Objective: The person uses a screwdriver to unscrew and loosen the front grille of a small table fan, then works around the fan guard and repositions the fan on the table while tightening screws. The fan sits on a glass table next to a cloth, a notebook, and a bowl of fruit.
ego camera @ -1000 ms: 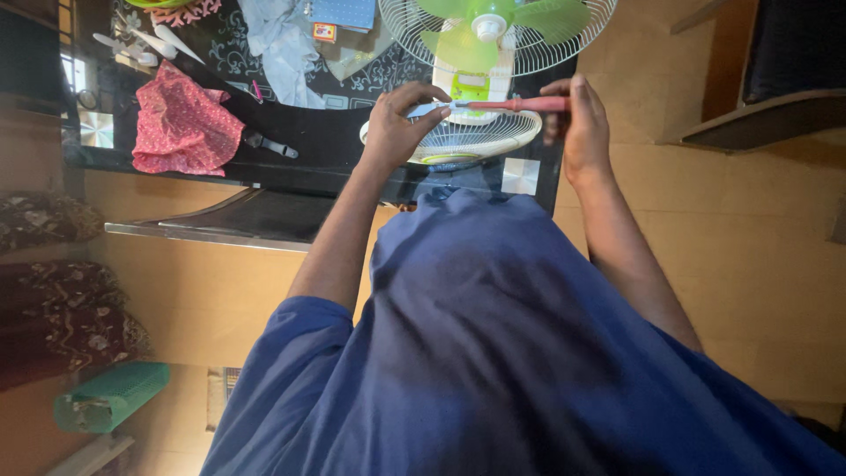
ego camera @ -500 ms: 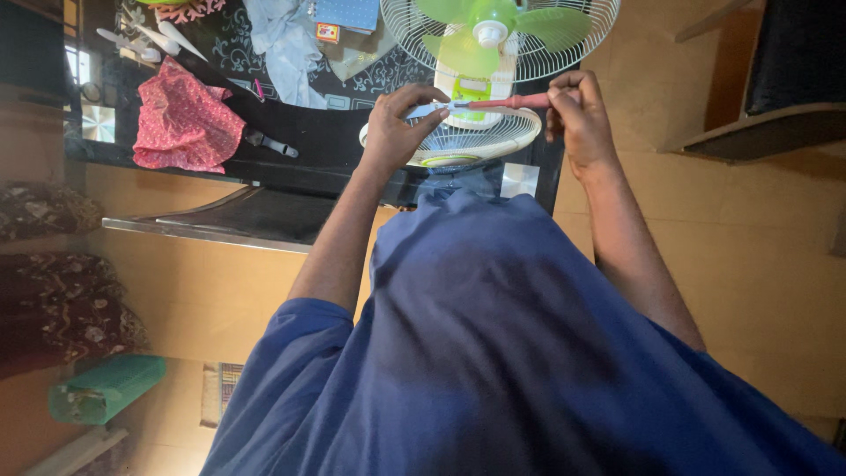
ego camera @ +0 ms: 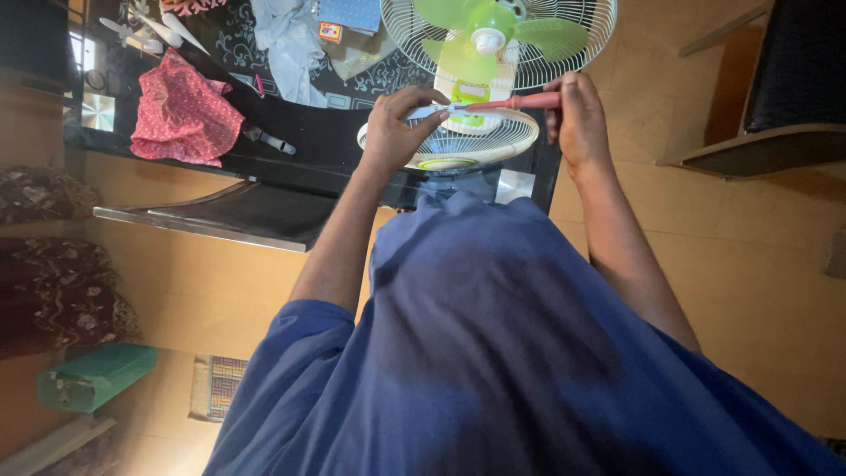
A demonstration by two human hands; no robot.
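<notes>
1. Black glossy counter (ego camera: 308, 150) carries a table fan (ego camera: 493, 44) and a red cloth (ego camera: 181, 119).
2. Right hand (ego camera: 577, 119) is closed around a red-handled screwdriver (ego camera: 515, 102).
3. Left hand (ego camera: 397, 132) pinches the screwdriver's shaft above the detached fan grille (ego camera: 458, 141).

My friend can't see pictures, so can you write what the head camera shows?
A person in a blue top holds a red-handled screwdriver in the right hand while the left hand pinches its metal shaft, above a white fan grille lying flat. Behind stands a green-bladed table fan on a dark table, with a red cloth to the left.
</notes>
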